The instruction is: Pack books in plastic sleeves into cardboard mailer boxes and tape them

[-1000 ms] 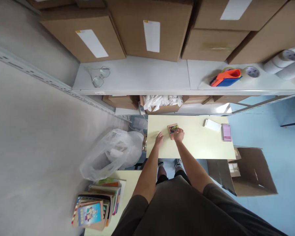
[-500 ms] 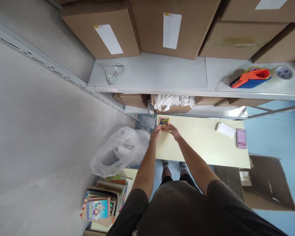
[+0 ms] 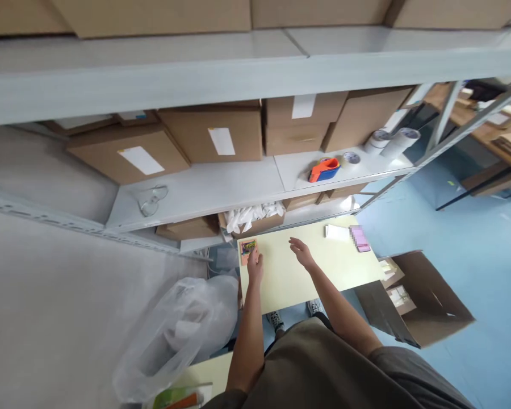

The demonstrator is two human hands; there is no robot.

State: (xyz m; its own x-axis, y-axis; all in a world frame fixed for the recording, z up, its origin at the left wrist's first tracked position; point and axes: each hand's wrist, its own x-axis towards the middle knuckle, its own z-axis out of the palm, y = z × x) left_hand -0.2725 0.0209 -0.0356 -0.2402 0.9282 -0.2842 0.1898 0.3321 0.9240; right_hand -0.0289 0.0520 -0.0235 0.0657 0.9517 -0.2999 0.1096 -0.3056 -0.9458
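Observation:
A small orange-pink booklet (image 3: 244, 259) with a colourful picture lies at the far left corner of the pale yellow table (image 3: 281, 281). My left hand (image 3: 255, 268) is over its lower right part, fingers stretched forward and thumb apart; whether it touches the booklet is unclear. Farther right, my right hand (image 3: 301, 253) is over the table with its fingers apart and nothing in it. Beyond that hand, a white stack of what looks like paper (image 3: 337, 232) lies beside a purple item (image 3: 360, 238) that is partly pixelated.
A shelf behind the table holds cardboard boxes (image 3: 221, 136), glasses (image 3: 152, 200), an orange-and-blue tape dispenser (image 3: 324, 170) and tape rolls (image 3: 402, 142). White material fills a lower box (image 3: 253, 217). A plastic bag (image 3: 187, 324) stands left; an open carton (image 3: 430, 301) sits right.
My right hand has left the booklet's side and moved right across the table. The left hand has shifted onto the booklet's lower right. My view has tilted up and turned right.

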